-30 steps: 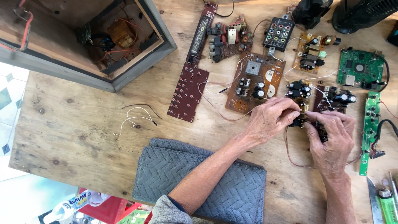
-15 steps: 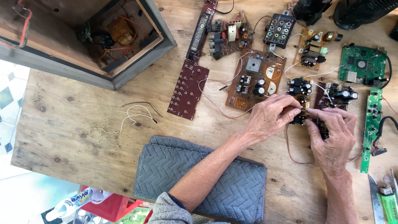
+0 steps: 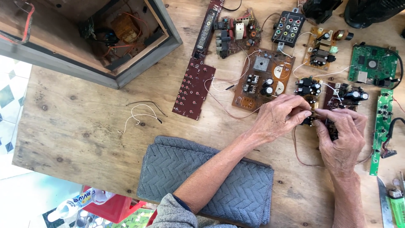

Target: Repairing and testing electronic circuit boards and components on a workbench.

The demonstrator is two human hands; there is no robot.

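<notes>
My left hand point(image 3: 282, 117) and my right hand point(image 3: 341, 136) meet fingertip to fingertip over a small brown circuit board point(image 3: 313, 89) with black capacitors, at the right of the wooden table point(image 3: 80, 126). Both pinch a small part of that board between thumb and fingers; what exactly is pinched is hidden. A thin brown wire point(image 3: 298, 153) loops out below the hands. My left forearm crosses a grey folded towel point(image 3: 211, 181).
Several circuit boards lie about: a dark red one point(image 3: 194, 88), a larger brown one point(image 3: 262, 78), green ones point(image 3: 373, 65) at the right. An open wooden cabinet point(image 3: 97, 33) with a transformer sits top left. Loose white and black wires point(image 3: 141, 115) lie mid-table. A green lighter point(image 3: 396, 207) is bottom right.
The hands stay on the same board, with fingertips drawn slightly closer together. The view has shifted a little.
</notes>
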